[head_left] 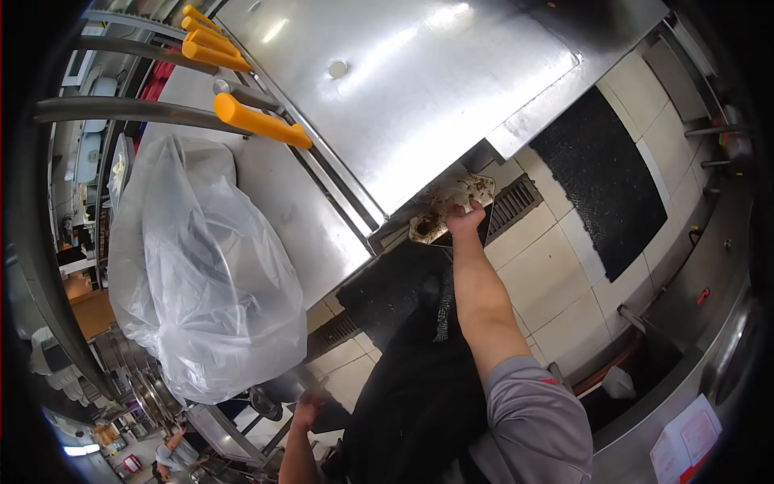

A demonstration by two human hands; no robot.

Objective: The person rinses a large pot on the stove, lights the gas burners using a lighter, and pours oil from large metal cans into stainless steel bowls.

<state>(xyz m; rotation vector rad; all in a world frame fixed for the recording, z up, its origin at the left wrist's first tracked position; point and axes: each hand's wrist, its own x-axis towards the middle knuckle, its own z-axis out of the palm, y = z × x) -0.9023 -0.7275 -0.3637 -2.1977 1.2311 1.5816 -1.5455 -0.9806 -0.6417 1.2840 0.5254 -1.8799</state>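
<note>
Head view: my right hand (465,218), arm stretched forward, is at a pale container (438,211) with brown stains, which lies just beyond and beside my fingers; they are partly hidden, so I cannot tell whether they grip it. Just right of that hand is a floor grate (516,203), with a black mat (603,181) farther right; ahead of it spreads a steel counter (443,97). My left hand (306,409) is blurred, its grip unclear, near a big clear plastic bag (222,274) ahead and left of it.
</note>
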